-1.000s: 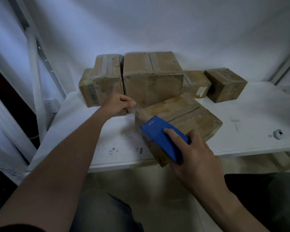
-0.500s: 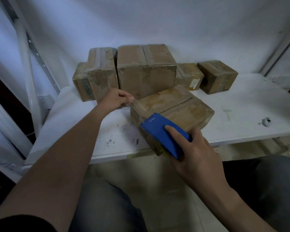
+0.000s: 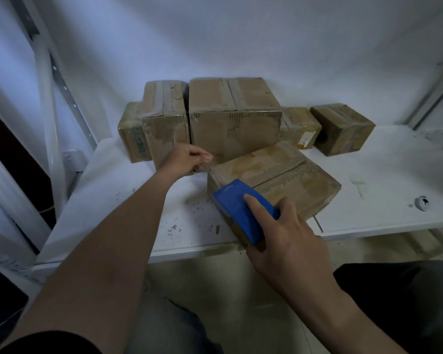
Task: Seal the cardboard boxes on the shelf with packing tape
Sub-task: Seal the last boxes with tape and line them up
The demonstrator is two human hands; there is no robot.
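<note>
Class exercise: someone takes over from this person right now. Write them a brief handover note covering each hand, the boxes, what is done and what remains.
Right hand: grip closed on the blue tape dispenser, pressed to the near end of the front box.
Left hand: fingers pinched at that box's far left corner, apparently on a tape end; too fine to confirm.
Five other boxes stand along the back of the white shelf, all showing tape.
Left: finish this strip, cut it, check the remaining seams.
</note>
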